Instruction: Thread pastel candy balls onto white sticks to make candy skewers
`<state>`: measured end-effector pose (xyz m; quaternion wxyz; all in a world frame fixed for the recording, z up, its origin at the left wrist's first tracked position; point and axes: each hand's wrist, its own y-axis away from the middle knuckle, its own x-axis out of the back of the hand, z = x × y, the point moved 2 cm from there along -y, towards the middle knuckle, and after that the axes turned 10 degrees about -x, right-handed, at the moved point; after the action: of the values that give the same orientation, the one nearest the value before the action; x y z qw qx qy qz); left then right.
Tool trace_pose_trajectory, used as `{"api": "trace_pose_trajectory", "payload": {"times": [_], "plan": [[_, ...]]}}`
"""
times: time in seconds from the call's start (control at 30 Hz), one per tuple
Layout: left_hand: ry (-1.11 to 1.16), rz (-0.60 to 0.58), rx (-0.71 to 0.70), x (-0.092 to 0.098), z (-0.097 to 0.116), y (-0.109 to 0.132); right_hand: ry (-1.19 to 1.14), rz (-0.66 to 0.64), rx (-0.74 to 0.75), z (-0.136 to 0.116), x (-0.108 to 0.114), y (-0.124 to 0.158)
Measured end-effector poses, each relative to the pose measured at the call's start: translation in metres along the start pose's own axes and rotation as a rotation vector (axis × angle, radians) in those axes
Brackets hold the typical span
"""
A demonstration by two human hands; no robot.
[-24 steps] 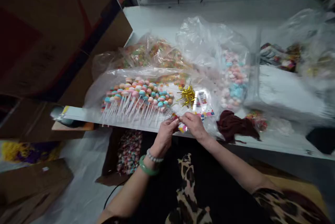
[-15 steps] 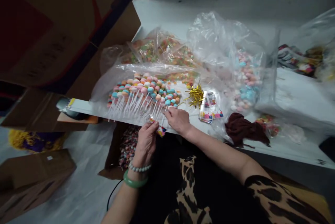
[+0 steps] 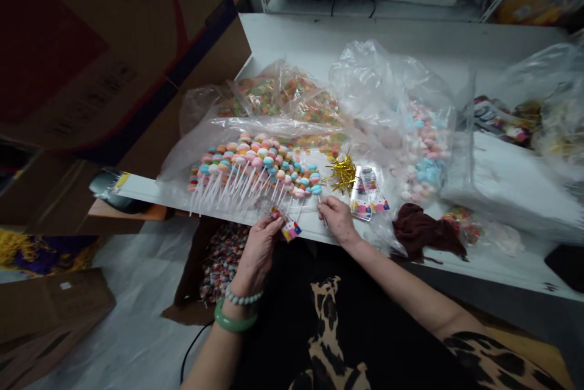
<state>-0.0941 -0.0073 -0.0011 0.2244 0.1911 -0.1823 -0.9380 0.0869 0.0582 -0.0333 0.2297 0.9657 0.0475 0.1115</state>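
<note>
My left hand (image 3: 263, 235) is closed on a small clear printed bag (image 3: 291, 230), held at the table's front edge. To its right, my right hand (image 3: 336, 218) pinches the white stick of a marshmallow lollipop (image 3: 316, 188) topped with blue and pink pieces. The bag and this lollipop are apart. Just beyond both hands lies a pile of marshmallow lollipops (image 3: 255, 153), their white sticks pointing toward me. Gold twist ties (image 3: 343, 173) lie in a bunch past my right hand, beside a stack of printed clear bags (image 3: 365, 192).
Behind the pile are plastic bags of colourful gummies (image 3: 292, 95) and pastel marshmallows (image 3: 429, 140). A brown cloth (image 3: 422, 233) lies at the right front. A large carton (image 3: 137, 43) rises at the left. Below the table edge stands a box of wrapped sweets (image 3: 219, 262).
My right hand has moved right, away from my left hand, with a lollipop now showing above its fingers. My left hand keeps the bag, shifted slightly right in view.
</note>
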Motion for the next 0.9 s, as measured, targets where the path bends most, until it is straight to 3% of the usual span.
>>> {"api": "trace_pose_trajectory", "payload": {"times": [0.1, 0.3, 0.47, 0.57, 0.67, 0.77, 0.9], "plan": [[0.009, -0.021, -0.013, -0.012, 0.004, -0.004, -0.189, -0.111, -0.037, 0.009, 0.026, 0.012], [0.25, 0.053, -0.009, -0.039, 0.009, -0.02, -0.296, -0.172, -0.01, 0.013, 0.068, 0.037], [0.288, 0.018, 0.034, -0.054, 0.011, -0.025, -0.277, -0.078, 0.039, 0.017, 0.081, 0.039], [0.248, -0.029, -0.002, -0.059, 0.011, -0.023, -0.138, 0.016, 0.153, -0.002, 0.073, 0.018], [0.242, -0.087, 0.007, -0.061, 0.007, -0.021, 0.075, 0.096, 0.233, -0.035, 0.046, -0.019], [0.26, -0.085, 0.023, -0.059, 0.005, -0.019, 0.353, 0.157, 0.127, -0.063, 0.012, -0.062], [0.245, -0.055, 0.054, -0.049, 0.005, -0.015, 0.629, 0.162, 0.027, -0.078, -0.021, -0.101]]}}
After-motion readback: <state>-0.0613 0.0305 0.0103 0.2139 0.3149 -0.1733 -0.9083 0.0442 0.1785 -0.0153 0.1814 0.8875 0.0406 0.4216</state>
